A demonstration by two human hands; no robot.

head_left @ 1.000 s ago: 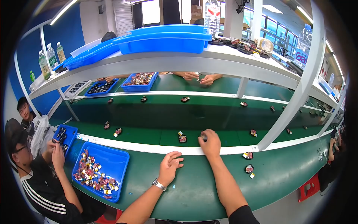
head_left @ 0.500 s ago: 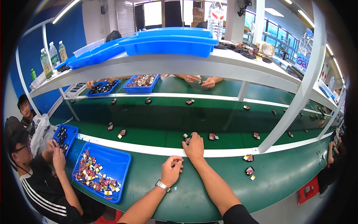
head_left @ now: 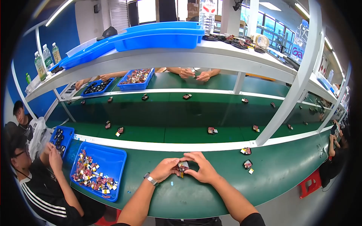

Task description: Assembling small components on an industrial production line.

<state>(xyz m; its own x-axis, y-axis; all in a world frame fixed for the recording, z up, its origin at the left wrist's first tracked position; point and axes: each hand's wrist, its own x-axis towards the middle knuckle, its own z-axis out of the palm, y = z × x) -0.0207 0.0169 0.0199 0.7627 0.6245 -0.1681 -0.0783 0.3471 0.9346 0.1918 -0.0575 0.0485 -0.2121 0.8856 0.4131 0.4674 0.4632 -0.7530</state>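
Observation:
Both my hands meet over the near green tabletop (head_left: 226, 192), holding one small black-cased electronic part (head_left: 183, 165) with reddish wiring and a yellow-and-white piece. My left hand (head_left: 164, 170), with a metal watch on its wrist, grips the part's left side. Curved around its right and far side, my right hand (head_left: 203, 169) has thumb and fingers on the edge. Fingers cover much of the casing. To the right lie two similar parts, an upper one (head_left: 246, 151) and a lower one (head_left: 247, 164) with a white-yellow piece beside it.
A blue tray (head_left: 122, 165) of wired pieces stands left, beside a seated person working with both hands. Beyond a white rail (head_left: 169, 147), similar parts lie spaced along a green belt (head_left: 151, 132). A white post (head_left: 286, 81) and overhead shelf (head_left: 158, 60) frame the far side.
My right hand has come back from the belt with the part and now holds it over the tabletop. The left hand has moved in to grip it too. The view has shifted slightly.

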